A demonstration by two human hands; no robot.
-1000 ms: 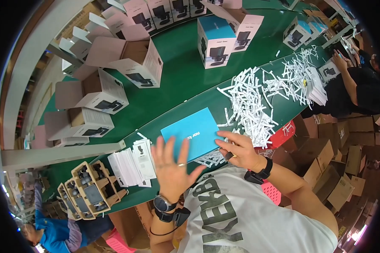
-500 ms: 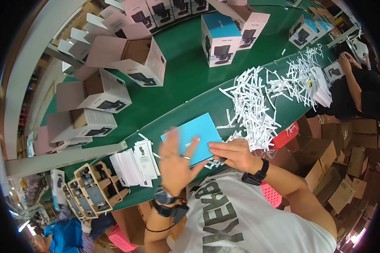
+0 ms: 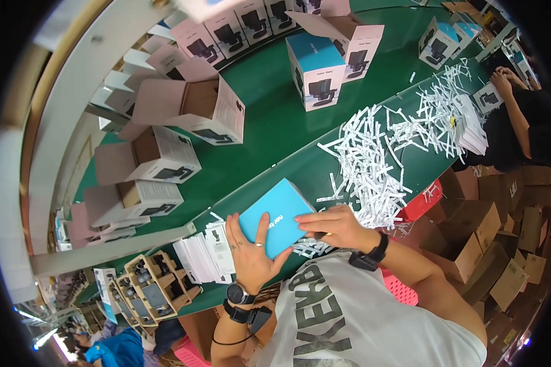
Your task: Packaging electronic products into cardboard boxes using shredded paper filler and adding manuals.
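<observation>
A bright blue box point(image 3: 275, 215) lies tilted in front of me, its blue face up with white lettering. My left hand point(image 3: 251, 252) rests on its left side, fingers stretched and spread, the index finger across the blue face and the thumb by the near corner. A ring shows on one finger. My right hand point(image 3: 333, 225) closes on the box's right edge, fingers together with their tips on the blue face. A small dark bit shows beneath those fingers; I cannot make out what it is. The box's underside is hidden.
Shredded white paper strips point(image 3: 373, 168) heap to the right. Printed leaflets point(image 3: 202, 254) stand stacked at the left, near a wooden rack point(image 3: 150, 287) of dark parts. Open white boxes point(image 3: 211, 116) line the green table's far side. A co-worker's hands point(image 3: 505, 79) work at far right.
My left hand, blurred before, has settled on the box's left side with fingers spread. The box has turned slightly. My right hand stays at its right edge. The whole view has shifted a little.
</observation>
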